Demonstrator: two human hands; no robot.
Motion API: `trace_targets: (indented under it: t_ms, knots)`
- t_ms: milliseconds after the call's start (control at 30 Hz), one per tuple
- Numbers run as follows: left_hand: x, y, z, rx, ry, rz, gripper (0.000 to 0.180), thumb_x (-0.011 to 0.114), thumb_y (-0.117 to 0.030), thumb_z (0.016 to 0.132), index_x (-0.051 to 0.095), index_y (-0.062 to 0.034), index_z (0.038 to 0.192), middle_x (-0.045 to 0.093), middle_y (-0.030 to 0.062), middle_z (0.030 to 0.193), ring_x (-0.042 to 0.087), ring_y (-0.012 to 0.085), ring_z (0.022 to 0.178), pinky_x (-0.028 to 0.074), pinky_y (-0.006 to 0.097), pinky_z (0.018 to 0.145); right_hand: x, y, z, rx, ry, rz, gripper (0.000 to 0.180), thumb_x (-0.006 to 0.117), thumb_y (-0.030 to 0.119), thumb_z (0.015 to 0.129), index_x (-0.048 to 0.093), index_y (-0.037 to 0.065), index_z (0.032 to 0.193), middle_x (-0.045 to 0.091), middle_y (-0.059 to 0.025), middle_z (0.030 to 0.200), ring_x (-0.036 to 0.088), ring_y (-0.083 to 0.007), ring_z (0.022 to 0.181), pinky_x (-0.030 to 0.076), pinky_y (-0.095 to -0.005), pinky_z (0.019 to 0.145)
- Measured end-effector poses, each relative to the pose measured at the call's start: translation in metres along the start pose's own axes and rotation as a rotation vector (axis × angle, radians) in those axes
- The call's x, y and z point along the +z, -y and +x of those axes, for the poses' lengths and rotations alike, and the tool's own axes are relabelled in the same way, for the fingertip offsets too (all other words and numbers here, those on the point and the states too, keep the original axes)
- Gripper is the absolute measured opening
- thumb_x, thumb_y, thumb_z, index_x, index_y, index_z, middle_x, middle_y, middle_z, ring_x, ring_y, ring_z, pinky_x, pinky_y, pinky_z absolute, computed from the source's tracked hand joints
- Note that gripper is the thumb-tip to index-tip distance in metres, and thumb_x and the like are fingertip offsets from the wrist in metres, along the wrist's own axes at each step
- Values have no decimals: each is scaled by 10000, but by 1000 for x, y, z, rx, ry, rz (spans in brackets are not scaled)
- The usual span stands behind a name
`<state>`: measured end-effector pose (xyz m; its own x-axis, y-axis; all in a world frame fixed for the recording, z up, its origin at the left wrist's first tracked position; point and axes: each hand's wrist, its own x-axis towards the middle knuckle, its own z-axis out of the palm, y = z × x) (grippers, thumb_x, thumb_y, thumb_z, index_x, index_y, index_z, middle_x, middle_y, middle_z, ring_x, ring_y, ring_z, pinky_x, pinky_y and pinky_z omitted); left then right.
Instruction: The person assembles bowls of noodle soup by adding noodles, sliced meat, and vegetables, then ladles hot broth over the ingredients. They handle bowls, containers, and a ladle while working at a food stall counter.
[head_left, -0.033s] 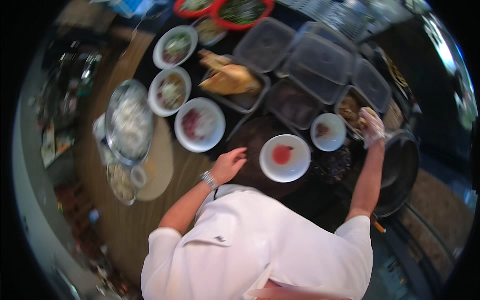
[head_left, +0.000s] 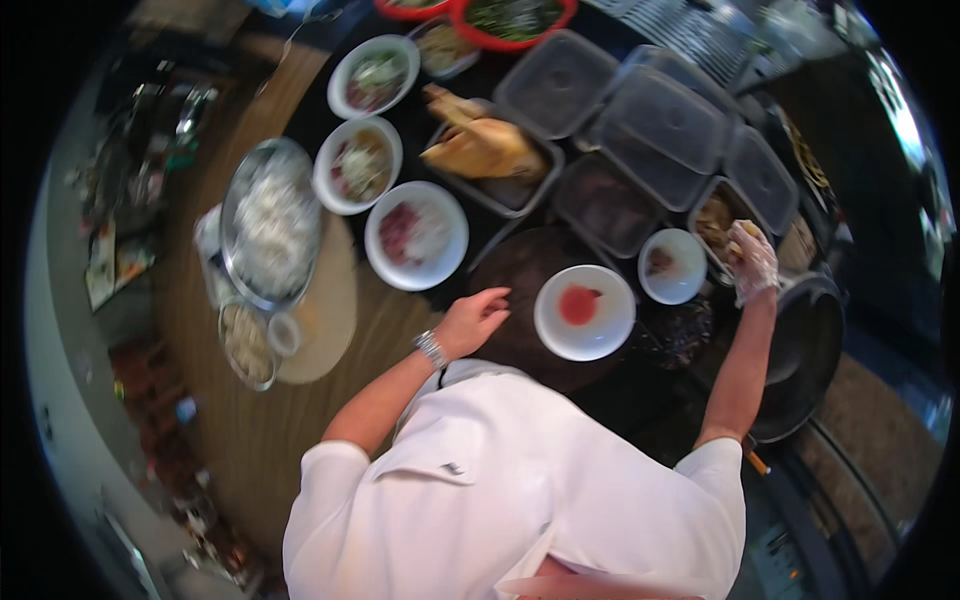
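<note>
My right hand [head_left: 753,262], in a clear plastic glove, is at the edge of a container of brownish food pieces [head_left: 713,222] on the right. Its fingers are closed around a pale tan piece of food [head_left: 744,238], whose kind I cannot make out. My bare left hand [head_left: 476,322] hovers near a dark round board [head_left: 520,275], fingers loosely apart and holding nothing. Between my hands stands a white bowl [head_left: 606,342] with red sauce in it. A smaller white bowl [head_left: 681,288] with some brown stuff sits beside the container.
Three white bowls with food, one of them nearest [head_left: 453,232], stand left of a tray [head_left: 520,208] holding a whole yellowish bird [head_left: 487,150]. A metal bowl of white noodles [head_left: 270,225] lies left. Lidded plastic containers [head_left: 660,120] fill the back; a black pan [head_left: 805,350] is at right.
The whole view has shifted a little, so the bowls and containers appear farther right. Both hands keep nearly the same places among them.
</note>
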<state>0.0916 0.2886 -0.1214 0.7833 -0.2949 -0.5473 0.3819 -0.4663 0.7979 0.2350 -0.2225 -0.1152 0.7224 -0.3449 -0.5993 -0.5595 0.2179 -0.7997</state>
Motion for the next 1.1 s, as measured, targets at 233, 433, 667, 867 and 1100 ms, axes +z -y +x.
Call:
trace_targets:
  t_ms: [233, 433, 667, 867, 1100]
  knots:
    - [-6, 12, 1, 6, -14, -623, 678, 688, -105, 975, 355, -97, 1565, 532, 114, 1427, 662, 159, 1081, 591, 324, 879, 222, -25, -118, 16, 627, -280, 353, 809, 304, 879, 703, 95, 1144, 677, 0, 964, 646, -99, 814, 553, -252, 709]
    - [-69, 58, 5, 139, -321, -955, 600, 658, -77, 990, 420, -119, 1540, 597, 96, 1342, 675, 116, 1002, 582, 280, 888, 398, -114, -159, 186, 1063, -560, 362, 783, 157, 832, 711, 80, 1179, 722, -16, 953, 650, -112, 812, 548, -279, 699]
    - [-124, 100, 6, 28, -486, -387, 269, 682, -113, 970, 713, -58, 1231, 738, 39, 1040, 678, 99, 945, 553, 262, 822, 445, -161, -175, -200, 1055, -845, 408, 782, 208, 828, 698, 70, 1203, 745, -86, 952, 665, -159, 836, 536, -319, 792]
    - [-144, 101, 25, 182, -608, 143, 164, 721, -143, 897, 717, -28, 1015, 730, 178, 843, 727, 309, 780, 570, 380, 726, 440, -165, -172, -227, 829, -1114, 437, 753, 270, 809, 714, 59, 1189, 747, -173, 981, 723, -270, 934, 547, -377, 840]
    - [-162, 104, 40, 263, -531, 257, 180, 732, -108, 866, 695, -27, 1023, 721, 174, 921, 700, 371, 860, 562, 420, 766, 429, -173, -163, -191, 785, -994, 395, 732, 173, 792, 723, 44, 1165, 751, -158, 1012, 722, -281, 950, 553, -367, 870]
